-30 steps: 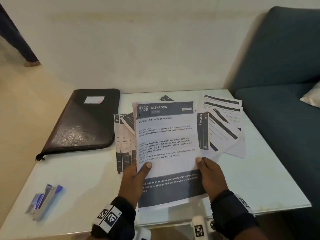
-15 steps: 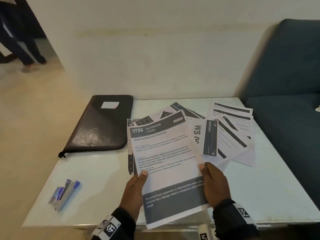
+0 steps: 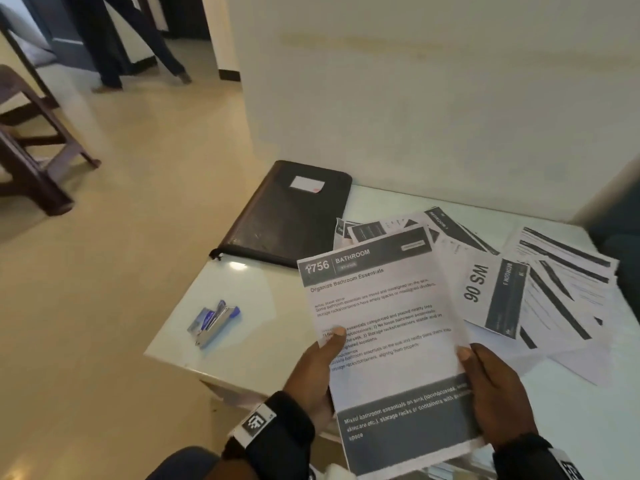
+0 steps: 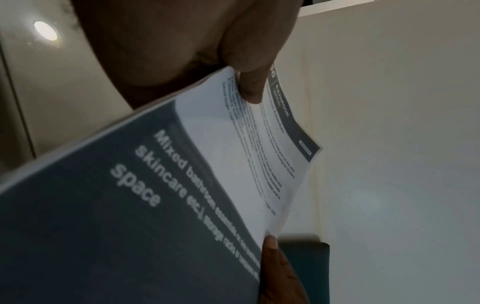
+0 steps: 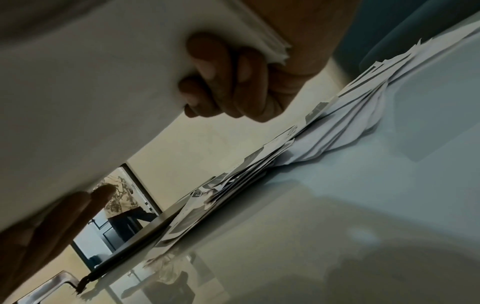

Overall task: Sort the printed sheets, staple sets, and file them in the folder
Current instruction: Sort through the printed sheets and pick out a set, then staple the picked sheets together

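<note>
I hold a thin stack of printed sheets (image 3: 384, 327), topped by the "1756 BATHROOM" page, above the near edge of the white table (image 3: 242, 341). My left hand (image 3: 318, 362) pinches its left edge, thumb on top (image 4: 249, 86). My right hand (image 3: 491, 389) grips the right edge, fingers curled under the stack (image 5: 221, 82). More printed sheets (image 3: 540, 289) lie fanned across the table's right half. A black zip folder (image 3: 294, 213) lies shut at the table's far left. A blue and silver stapler (image 3: 214, 322) rests near the left edge.
A dark blue sofa (image 3: 620, 230) stands to the right of the table. A cream wall runs behind it. Far left on the floor stands a dark wooden chair (image 3: 31, 150), and a person's legs (image 3: 114, 39) are in the doorway.
The view has swung left, so the table now sits lower right. The held stack has tilted and moved left relative to the spread sheets; both hands keep their hold.
</note>
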`<state>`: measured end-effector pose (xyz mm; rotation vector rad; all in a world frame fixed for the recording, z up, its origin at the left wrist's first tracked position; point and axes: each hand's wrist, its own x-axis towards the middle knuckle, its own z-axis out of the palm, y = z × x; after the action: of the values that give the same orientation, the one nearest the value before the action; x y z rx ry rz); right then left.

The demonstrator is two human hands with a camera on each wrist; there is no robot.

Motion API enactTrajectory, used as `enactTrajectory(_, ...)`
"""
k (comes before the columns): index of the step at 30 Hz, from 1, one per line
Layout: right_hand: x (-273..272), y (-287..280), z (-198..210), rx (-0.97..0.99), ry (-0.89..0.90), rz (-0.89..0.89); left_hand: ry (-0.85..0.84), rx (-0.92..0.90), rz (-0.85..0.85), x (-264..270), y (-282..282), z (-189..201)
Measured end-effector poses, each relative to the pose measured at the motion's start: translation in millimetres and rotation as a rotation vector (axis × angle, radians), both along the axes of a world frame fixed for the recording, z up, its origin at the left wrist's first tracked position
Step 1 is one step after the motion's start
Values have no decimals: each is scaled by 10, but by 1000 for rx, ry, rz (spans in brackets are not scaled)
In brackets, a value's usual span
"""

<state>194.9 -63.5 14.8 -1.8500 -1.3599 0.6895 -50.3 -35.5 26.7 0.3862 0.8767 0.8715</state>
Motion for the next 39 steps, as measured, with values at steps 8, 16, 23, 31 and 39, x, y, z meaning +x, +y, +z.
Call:
enactTrajectory(8,-113,78,-77,-63,-29,18,305,178,18,-39,90,-233)
enactTrajectory(16,-503,311,88,-104,355,-126,405,312,266,-587,428,211)
enactTrajectory(23,-1575,814,16,-201,156,357,358,413,821,-1947,516,574)
enactTrajectory(31,-2748,1241,-136,-244,-270,632,512,318,917,-2796,407,360)
enactTrajectory(39,-3073,1355,-354,-251,-467,779,507,302,994,-3128,306,361)
